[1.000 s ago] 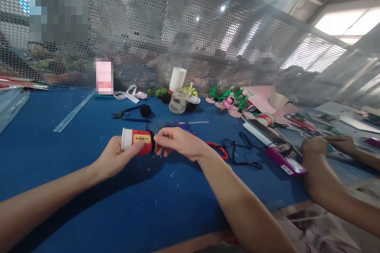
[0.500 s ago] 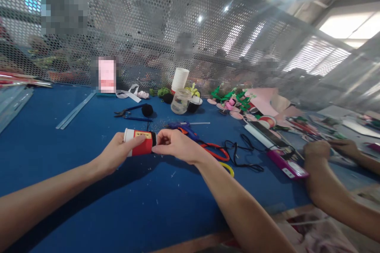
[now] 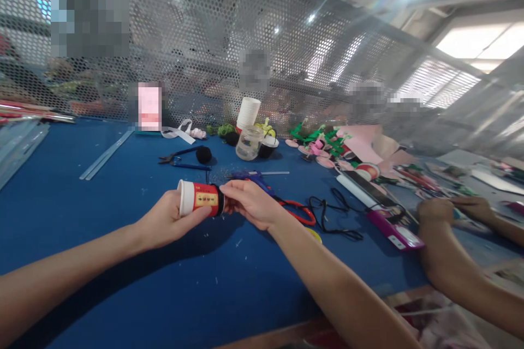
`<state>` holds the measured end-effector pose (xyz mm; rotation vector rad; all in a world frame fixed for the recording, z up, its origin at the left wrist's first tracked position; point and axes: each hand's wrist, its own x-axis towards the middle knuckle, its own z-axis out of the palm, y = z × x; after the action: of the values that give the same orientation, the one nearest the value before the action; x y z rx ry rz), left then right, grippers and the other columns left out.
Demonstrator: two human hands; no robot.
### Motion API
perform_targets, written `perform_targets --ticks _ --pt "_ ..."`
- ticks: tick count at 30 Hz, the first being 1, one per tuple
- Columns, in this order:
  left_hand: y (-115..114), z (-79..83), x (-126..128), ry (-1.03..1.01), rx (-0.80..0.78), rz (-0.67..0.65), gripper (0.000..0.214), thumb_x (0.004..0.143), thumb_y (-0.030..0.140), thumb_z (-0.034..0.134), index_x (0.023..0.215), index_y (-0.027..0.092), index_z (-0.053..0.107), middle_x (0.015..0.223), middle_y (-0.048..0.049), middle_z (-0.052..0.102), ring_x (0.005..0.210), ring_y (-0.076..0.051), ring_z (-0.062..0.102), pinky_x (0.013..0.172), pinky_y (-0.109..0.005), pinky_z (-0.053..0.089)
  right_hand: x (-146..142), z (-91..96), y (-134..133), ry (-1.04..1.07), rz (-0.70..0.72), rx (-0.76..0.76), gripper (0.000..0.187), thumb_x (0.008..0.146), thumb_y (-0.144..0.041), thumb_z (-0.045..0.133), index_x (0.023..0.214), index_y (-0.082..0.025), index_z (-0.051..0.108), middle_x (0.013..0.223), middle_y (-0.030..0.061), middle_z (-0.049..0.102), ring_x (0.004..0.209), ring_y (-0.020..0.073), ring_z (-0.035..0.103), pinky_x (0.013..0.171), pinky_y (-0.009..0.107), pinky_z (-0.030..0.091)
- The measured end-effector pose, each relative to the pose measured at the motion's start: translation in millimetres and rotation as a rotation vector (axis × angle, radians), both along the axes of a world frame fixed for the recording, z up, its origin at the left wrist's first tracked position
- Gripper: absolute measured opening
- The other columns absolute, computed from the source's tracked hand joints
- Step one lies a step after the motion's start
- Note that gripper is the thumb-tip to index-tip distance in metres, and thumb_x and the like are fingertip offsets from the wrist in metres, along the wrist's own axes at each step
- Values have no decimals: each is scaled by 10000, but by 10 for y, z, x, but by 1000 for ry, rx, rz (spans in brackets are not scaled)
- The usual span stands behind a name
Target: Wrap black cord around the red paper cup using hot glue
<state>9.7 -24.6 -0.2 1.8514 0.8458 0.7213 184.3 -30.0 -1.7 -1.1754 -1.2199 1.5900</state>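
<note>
A red and white paper cup (image 3: 187, 198) lies on its side in the air above the blue table, its open white rim facing left. My left hand (image 3: 167, 221) is closed around it from below, thumb along the printed label. Black yarn (image 3: 221, 200) forms a band round the cup's base end. At that end my right hand (image 3: 249, 202) is closed, its fingertips pinching at the yarn; some fingers are hidden behind the cup. Behind it sits a ball of black yarn (image 3: 203, 154), from which a thin strand drops toward the cup.
Pliers (image 3: 174, 158), a blue glue gun (image 3: 254, 177), and scissors with a red handle (image 3: 301, 212) lie beyond my hands. Farther back stand a clear jar (image 3: 249, 143) and stacked paper cups (image 3: 248, 112). A purple power strip (image 3: 395, 229) lies right, near another person's arms (image 3: 444, 240).
The cup has shifted slightly right and rolled, so more of its yellow label shows. My right hand's fingers have moved up and over the yarn band at the base.
</note>
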Motion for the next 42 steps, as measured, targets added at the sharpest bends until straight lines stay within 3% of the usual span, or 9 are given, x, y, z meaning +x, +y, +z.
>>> perform_targets --ticks 5,9,13,16,25,30,35,37,42 --pt "56 87 18 -193 -511 -20 241 689 336 559 814 153 653 767 -30 678 731 -148 582 692 -214 429 24 -63 -108 -152 -55 280 167 744 -276 484 636 -150 461 547 -33 498 516 76 475 548 222 381" --pt "110 56 19 -306 -842 6 251 693 356 550 762 144 665 732 -50 683 645 -145 594 613 -219 449 2 -46 -223 -429 21 519 155 760 -263 464 637 -169 448 581 -33 479 544 85 445 530 216 362" --pt "113 -28 29 -301 -755 76 204 671 307 598 753 132 665 661 -34 680 583 -122 584 555 -190 430 2 -35 -282 -614 -121 666 125 783 -248 436 695 -171 481 657 -3 518 603 104 468 574 233 384" --pt "91 -53 41 -289 -710 91 183 659 291 614 740 135 665 659 -21 681 588 -116 582 580 -191 428 15 -48 -284 -611 -231 757 135 810 -221 387 883 -173 489 886 50 559 824 140 512 723 279 406" --pt "39 -106 56 -242 -591 110 160 618 311 635 592 154 630 523 46 610 490 -70 510 546 -179 394 -96 -112 -346 -576 67 809 321 818 -148 325 1137 -163 355 1169 88 485 1112 154 397 922 356 315" --pt "42 -111 78 -158 -545 192 212 595 349 635 594 138 610 496 38 578 465 -81 485 501 -192 361 -51 -98 -266 -567 -2 805 267 823 -199 347 1076 -176 429 1094 67 544 1029 141 476 861 309 375" --pt "69 -77 53 -65 -455 260 256 588 382 614 592 127 610 514 -1 592 482 -121 509 478 -219 350 334 56 32 -1041 -402 583 295 840 -313 308 955 -136 514 931 82 601 846 148 557 758 260 407" --pt "95 -87 33 -34 -391 266 270 584 395 603 600 126 613 515 -12 594 483 -139 514 466 -232 347 501 58 166 -1278 -391 413 274 810 -257 368 983 -105 516 988 124 574 923 186 527 786 274 380" --pt "161 -164 5 53 -287 262 294 577 423 574 586 132 610 477 0 561 452 -138 485 415 -227 301 656 -168 400 -1372 -277 216 145 606 -173 592 718 -81 600 857 181 601 885 283 533 698 298 397"
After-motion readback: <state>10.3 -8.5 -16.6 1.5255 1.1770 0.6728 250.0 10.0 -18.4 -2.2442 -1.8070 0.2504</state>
